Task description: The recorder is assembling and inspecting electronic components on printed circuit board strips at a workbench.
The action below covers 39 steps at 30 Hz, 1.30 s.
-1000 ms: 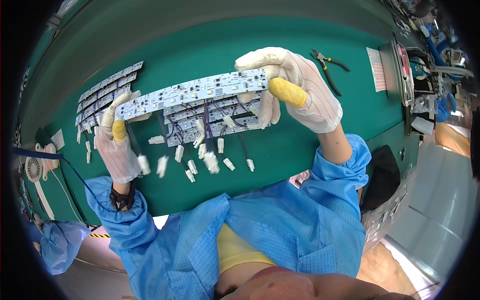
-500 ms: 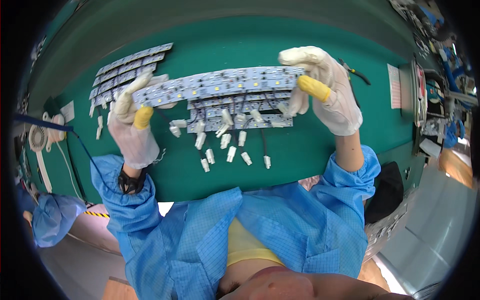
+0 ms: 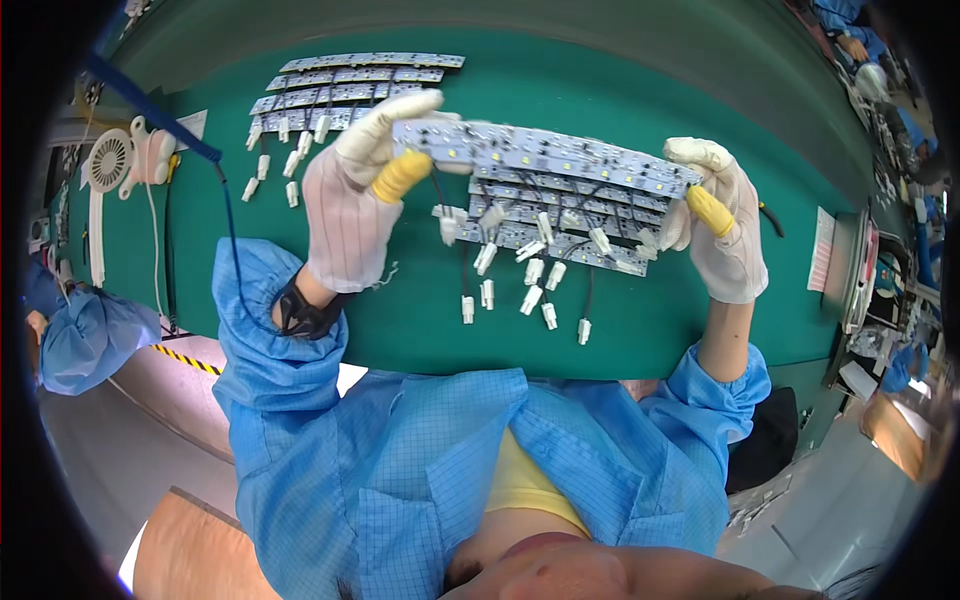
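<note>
Head view: left hand (image 3: 352, 215) and right hand (image 3: 722, 232), both gloved, pinch shut on opposite ends of a long LED strip board (image 3: 540, 155), held between their fingertips above the green table (image 3: 640, 90). It looks thin, light, stiff, likely fragile; edge grips suit it.

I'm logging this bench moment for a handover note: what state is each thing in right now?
Left hand: gloved, grip shut on one end of the LED strip.
Right hand: gloved, grip shut on the other end.
LED strip: held level above the table, unlit.
Strips under it: lying flat, white connectors loose.
Far strips: laid in rows.
Desk fan: blades hidden by its grille.
</note>
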{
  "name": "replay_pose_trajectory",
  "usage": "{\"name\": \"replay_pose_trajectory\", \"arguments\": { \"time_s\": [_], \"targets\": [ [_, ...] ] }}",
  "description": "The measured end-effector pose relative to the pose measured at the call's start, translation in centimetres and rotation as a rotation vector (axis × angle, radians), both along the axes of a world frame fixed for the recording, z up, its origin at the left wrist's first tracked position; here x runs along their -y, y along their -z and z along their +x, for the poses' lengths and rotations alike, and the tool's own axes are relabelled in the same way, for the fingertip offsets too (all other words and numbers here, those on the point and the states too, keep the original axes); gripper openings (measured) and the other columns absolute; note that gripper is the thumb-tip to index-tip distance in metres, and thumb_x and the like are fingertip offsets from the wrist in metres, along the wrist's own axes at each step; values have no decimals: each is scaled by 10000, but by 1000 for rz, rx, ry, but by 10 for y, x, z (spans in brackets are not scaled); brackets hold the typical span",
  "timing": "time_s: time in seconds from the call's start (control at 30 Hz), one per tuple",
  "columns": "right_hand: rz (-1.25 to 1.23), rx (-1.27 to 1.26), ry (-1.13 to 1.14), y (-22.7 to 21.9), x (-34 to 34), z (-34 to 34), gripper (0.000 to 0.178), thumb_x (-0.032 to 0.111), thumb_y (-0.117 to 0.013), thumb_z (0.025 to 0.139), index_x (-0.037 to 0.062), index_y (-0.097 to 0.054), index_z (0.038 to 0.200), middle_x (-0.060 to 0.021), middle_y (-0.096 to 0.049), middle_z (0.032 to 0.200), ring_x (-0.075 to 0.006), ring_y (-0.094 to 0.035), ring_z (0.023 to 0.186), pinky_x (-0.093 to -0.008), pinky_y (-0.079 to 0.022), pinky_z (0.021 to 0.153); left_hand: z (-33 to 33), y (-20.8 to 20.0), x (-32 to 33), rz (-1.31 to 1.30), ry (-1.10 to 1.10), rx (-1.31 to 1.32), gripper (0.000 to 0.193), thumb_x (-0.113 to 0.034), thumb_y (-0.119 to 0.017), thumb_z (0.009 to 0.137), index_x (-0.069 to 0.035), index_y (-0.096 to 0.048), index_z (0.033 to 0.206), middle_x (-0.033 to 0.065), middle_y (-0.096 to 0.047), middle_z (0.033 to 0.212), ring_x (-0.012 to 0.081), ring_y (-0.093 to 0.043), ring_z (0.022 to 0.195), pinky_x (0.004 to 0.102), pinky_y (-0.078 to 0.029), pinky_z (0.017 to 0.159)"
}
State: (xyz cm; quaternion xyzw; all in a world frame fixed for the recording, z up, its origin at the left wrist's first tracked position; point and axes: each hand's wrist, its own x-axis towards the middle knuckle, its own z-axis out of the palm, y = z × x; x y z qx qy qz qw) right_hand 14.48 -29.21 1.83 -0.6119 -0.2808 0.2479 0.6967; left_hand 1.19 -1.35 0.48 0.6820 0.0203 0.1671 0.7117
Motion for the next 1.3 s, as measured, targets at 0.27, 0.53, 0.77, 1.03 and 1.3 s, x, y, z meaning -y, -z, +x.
{"name": "replay_pose_trajectory", "arguments": {
  "time_s": [0.27,0.53,0.77,1.03,1.3],
  "targets": [
    [-82,-17,34,-8,-3,-2,429,244,-586,844,-51,-510,1146,-102,-628,822,-131,-599,562,-207,-454,493,1,1,-3,160,-51,-25,498,-265,-607,878,46,-479,1245,122,-663,947,143,-623,877,242,-447,831],
    [-145,8,141,-3,2,-4,540,327,-641,822,-58,-484,1166,-50,-583,625,-88,-535,472,-172,-387,413,2,4,1,71,20,29,478,-242,-600,885,43,-475,1247,126,-655,985,146,-626,877,235,-445,828],
    [-31,-102,-36,-15,-1,-11,710,409,-668,780,-91,-417,1217,-152,-630,814,-142,-611,551,-187,-437,425,8,5,-4,277,-125,-174,403,-224,-536,927,17,-504,1248,97,-646,1001,118,-584,884,218,-411,835],
    [-70,-71,-90,-15,1,-5,453,239,-589,866,-38,-464,1202,-151,-644,892,-153,-638,602,-203,-466,474,10,13,-7,259,-203,-83,447,-291,-550,916,20,-515,1235,128,-633,1059,118,-599,868,230,-423,840],
    [-262,-29,89,-2,-4,-1,566,468,-575,849,-8,-524,1150,-71,-588,682,-121,-599,624,-230,-479,583,-2,13,-1,23,61,59,452,-274,-555,910,68,-478,1195,193,-648,908,186,-649,751,313,-527,768]
  ]
}}
